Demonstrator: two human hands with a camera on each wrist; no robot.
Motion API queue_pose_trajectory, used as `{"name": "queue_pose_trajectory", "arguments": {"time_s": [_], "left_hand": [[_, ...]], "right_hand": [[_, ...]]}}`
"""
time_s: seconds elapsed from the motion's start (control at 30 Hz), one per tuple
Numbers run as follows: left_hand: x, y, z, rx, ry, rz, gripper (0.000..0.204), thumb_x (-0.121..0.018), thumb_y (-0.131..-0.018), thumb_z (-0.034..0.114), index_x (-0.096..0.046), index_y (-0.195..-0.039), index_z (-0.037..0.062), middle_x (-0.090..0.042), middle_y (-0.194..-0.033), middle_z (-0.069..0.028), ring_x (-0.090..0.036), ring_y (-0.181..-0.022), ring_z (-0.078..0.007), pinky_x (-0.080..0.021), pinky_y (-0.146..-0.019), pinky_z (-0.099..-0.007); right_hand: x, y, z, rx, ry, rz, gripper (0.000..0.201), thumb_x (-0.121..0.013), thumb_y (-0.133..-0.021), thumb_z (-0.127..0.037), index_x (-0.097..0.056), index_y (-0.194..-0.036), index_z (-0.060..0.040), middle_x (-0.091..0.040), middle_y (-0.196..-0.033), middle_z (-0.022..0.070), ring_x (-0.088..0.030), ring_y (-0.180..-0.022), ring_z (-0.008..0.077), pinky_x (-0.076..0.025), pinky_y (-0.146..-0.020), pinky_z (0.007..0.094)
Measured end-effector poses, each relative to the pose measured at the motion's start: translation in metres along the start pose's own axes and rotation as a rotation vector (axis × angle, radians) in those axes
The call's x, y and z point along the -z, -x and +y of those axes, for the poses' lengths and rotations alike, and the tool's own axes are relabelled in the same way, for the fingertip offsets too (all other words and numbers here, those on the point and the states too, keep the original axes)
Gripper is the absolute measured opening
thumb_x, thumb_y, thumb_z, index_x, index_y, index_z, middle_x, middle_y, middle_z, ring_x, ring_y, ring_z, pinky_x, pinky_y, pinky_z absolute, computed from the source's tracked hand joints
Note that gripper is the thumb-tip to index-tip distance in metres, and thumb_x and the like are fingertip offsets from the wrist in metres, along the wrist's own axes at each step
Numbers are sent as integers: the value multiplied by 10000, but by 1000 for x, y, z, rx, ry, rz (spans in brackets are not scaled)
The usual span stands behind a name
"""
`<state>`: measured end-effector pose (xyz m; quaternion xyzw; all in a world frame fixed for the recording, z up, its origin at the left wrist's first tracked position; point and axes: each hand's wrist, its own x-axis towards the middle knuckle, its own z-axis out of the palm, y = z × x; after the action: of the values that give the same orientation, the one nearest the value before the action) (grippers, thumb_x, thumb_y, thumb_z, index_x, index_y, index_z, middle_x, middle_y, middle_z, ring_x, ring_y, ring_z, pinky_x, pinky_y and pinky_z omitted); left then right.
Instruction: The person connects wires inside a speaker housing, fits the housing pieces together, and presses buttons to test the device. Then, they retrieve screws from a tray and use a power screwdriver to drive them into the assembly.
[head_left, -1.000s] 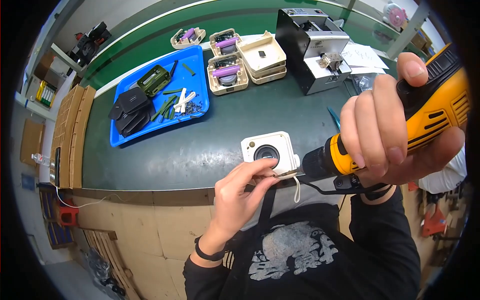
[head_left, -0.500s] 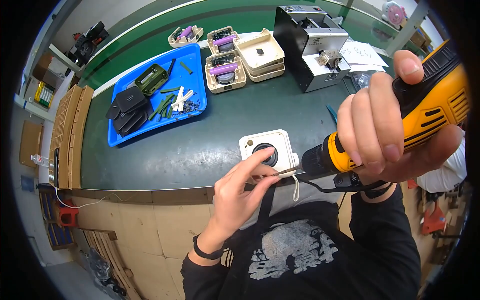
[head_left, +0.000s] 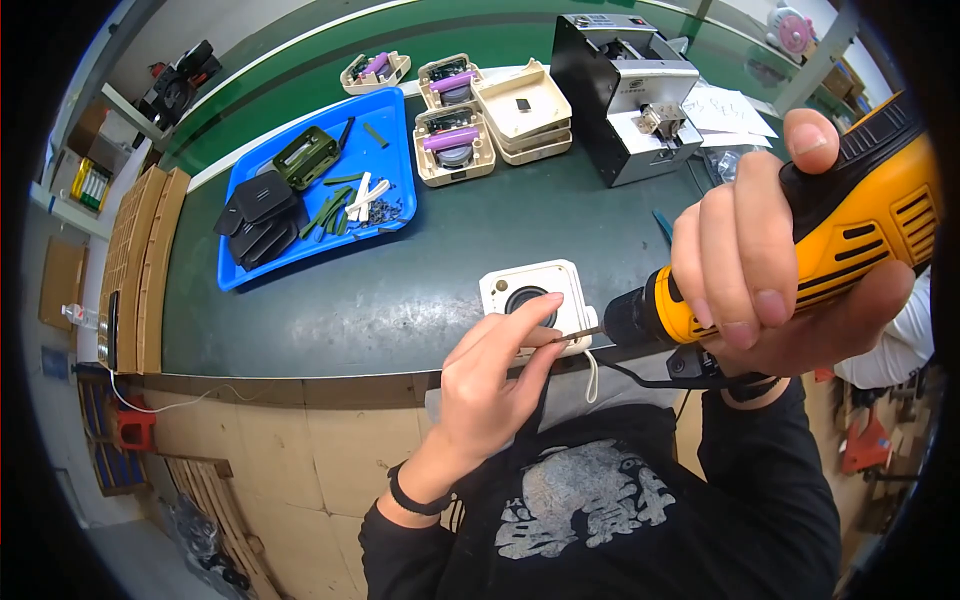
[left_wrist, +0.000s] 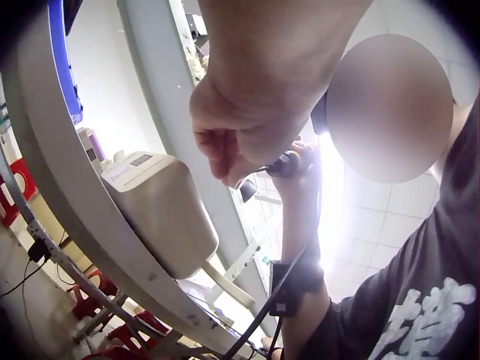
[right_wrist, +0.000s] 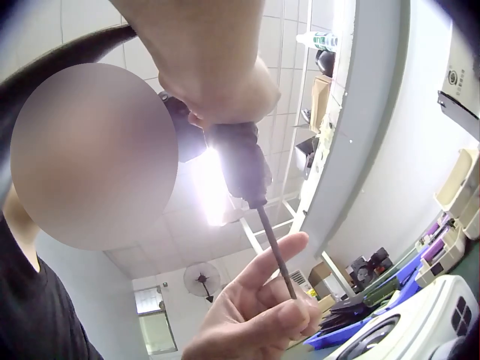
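Observation:
A yellow and black power drill (head_left: 866,240) is gripped in my right hand (head_left: 742,250), its chuck (head_left: 628,317) pointing left. From the chuck runs a long thin driver bit (right_wrist: 271,242). Thumb and fingers of my left hand (head_left: 488,372) pinch the bit at its tip; whether a screw sits there I cannot tell. Below and behind the fingers, a cream boxy device (head_left: 552,276) with a round dark speaker and a wrist strap (head_left: 593,380) lies at the table's front edge. The left hand partly covers its speaker. In the left wrist view the device's side (left_wrist: 166,214) faces the camera.
A blue tray (head_left: 232,270) holds black covers, a green case, strips and small dark screws. Beyond it sit several cream housings (head_left: 455,147) with purple cells, and stacked cream shells (head_left: 530,110). A black and silver machine (head_left: 630,110) stands at back right. A cable hangs by the right wrist.
My left hand has shifted slightly right and up along the bit, its fingers still pinching. The drill has moved a little left. The device has stayed almost in place.

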<state>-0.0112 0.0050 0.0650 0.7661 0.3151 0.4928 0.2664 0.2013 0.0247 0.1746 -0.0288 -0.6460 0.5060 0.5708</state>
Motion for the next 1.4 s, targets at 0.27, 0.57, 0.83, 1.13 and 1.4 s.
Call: {"name": "queue_pose_trajectory", "arguments": {"time_s": [0.27,0.57,0.83,1.13,1.4], "left_hand": [[-6,-5,1,-74,-39,49,546,-789,-710,-81,-602,-1217,3,-717,-817,-86,-685,-742,-174,-526,-699,-282],[6,-17,10,-67,-295,-87,918,-921,-563,225,-487,-1347,25,-582,-1251,-155,-553,-1155,-333,-423,-978,-435],[1,-28,-14,-50,-492,-443,1038,-896,-558,423,-429,-1376,-14,-468,-1386,-190,-397,-1351,-381,-301,-1130,-503],[-5,-34,-23,40,-441,-529,943,-900,-554,342,-449,-1295,-27,-545,-1205,-167,-517,-1140,-344,-410,-994,-423],[-8,-31,-26,18,-487,-491,856,-877,-591,334,-464,-1256,-13,-547,-1109,-142,-531,-1042,-314,-420,-911,-407]], "right_hand": [[-12,0,3,-49,58,136,650,-564,-955,-518,-341,-1349,-51,-552,-713,-25,-563,-551,93,-450,-563,237],[-16,-5,5,-124,282,243,692,-555,-943,-546,-412,-1343,0,-505,-640,-40,-502,-484,74,-386,-518,231],[5,-11,29,24,360,337,520,-511,-988,-367,-444,-1311,35,-503,-659,-10,-470,-481,78,-378,-505,229],[6,-17,43,-20,412,313,505,-557,-970,-329,-450,-1295,43,-517,-649,3,-491,-476,82,-390,-487,231],[9,-18,51,-71,354,300,500,-533,-977,-340,-458,-1297,36,-501,-642,-2,-462,-474,79,-363,-480,230]]}}
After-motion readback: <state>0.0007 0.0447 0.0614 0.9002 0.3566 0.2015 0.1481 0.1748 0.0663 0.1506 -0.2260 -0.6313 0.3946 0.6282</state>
